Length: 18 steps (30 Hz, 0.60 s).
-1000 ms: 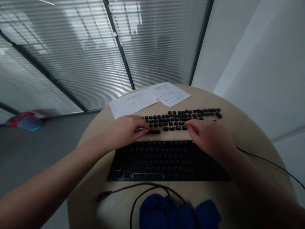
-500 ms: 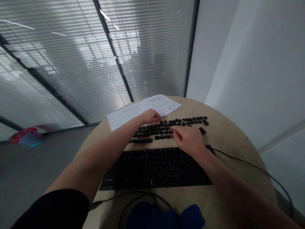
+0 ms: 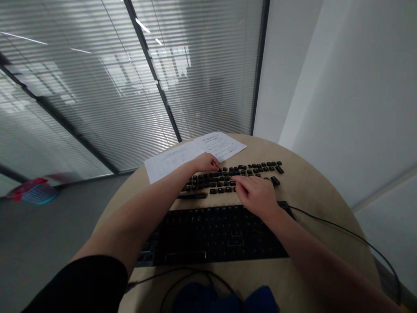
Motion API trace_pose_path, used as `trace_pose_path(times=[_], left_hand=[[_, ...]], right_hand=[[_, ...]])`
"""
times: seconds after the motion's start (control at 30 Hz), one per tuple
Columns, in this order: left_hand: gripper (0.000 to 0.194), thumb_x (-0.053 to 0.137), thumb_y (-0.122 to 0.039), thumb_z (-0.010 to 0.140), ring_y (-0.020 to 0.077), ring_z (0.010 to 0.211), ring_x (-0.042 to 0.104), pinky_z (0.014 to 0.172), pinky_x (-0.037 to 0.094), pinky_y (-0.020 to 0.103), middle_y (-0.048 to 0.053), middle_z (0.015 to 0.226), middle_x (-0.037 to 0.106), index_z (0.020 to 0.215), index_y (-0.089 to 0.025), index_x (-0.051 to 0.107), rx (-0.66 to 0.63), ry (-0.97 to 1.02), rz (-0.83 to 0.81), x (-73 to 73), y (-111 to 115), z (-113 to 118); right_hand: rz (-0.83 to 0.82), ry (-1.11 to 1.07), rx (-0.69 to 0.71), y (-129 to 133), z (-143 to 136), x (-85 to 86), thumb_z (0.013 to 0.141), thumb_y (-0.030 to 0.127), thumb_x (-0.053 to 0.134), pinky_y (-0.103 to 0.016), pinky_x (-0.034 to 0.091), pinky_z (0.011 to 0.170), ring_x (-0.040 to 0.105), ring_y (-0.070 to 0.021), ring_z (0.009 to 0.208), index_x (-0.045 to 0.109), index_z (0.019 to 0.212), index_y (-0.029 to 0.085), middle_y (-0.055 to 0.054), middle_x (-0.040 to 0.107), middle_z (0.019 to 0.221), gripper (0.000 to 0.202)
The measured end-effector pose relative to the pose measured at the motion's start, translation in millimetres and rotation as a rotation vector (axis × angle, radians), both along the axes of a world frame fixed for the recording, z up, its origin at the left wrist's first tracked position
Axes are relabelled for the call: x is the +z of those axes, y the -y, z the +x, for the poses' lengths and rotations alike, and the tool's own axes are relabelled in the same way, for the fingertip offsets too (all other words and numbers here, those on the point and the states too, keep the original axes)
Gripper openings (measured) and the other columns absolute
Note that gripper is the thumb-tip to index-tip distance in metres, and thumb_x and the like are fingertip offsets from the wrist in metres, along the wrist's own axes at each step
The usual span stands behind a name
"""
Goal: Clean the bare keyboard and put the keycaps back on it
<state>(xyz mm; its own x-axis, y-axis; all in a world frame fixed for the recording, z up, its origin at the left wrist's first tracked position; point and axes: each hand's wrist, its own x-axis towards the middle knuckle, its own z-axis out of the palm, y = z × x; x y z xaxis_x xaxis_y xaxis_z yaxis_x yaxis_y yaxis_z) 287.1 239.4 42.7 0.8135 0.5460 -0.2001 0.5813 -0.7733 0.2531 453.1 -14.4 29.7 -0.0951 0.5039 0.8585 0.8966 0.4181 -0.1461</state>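
Rows of loose black keycaps (image 3: 228, 190) lie across the table beyond a black keyboard (image 3: 211, 234). My left hand (image 3: 206, 162) reaches over the far rows. Its fingers are pinched together right at the keycaps, and whatever is between them is too small to make out. My right hand (image 3: 257, 194) hovers above the right half of the rows, thumb and forefinger closed, and hides some keycaps beneath it. What its fingertips hold, if anything, is not visible. A long black spacebar (image 3: 193, 195) lies in front of the nearest row, left of centre.
Printed papers (image 3: 176, 158) lie at the back left of the round table (image 3: 325, 217). A black cable (image 3: 329, 223) runs off to the right. Another cable and a dark blue item (image 3: 224, 302) are at the near edge. A basket (image 3: 37, 191) stands on the floor at left.
The whole view has shifted slightly. Both hands stay over nearly the same keycaps, with the left fingers a little more curled. No keycap has clearly changed place.
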Motion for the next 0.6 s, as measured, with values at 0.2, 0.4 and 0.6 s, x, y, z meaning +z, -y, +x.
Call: trace_pose_path(times=[0.2,0.4,0.6], left_hand=[[0.038,0.067,-0.039,0.099,0.0263,0.111,0.067,0.092,0.060,0.046,0.010,0.132,0.065,0.130,-0.018,0.064,0.018,-0.033,0.013,3.0,4,9],[0.037,0.067,-0.038,0.099,0.0262,0.111,0.067,0.092,0.060,0.046,0.010,0.133,0.065,0.130,-0.018,0.063,0.018,-0.048,0.053,8.3,8,15],[0.037,0.067,-0.038,0.099,0.0260,0.111,0.067,0.093,0.060,0.047,0.010,0.133,0.065,0.130,-0.018,0.063,0.054,0.009,0.090,10.3,17,25]], right_hand=[[-0.044,0.025,-0.010,-2,1,-3.4,0.096,0.015,0.057,-0.030,0.055,0.068,0.076,-0.0186,0.073,0.078,0.103,0.019,-0.005,0.082,0.091,0.023],[-0.032,0.033,-0.023,-2,2,-3.4,0.097,0.016,0.056,-0.030,0.055,0.069,0.076,-0.0184,0.073,0.078,0.103,0.019,-0.003,0.082,0.091,0.023],[-0.058,0.061,-0.012,-2,0,-3.7,0.096,0.015,0.056,-0.029,0.055,0.071,0.076,-0.0176,0.076,0.078,0.104,0.019,-0.004,0.083,0.095,0.023]])
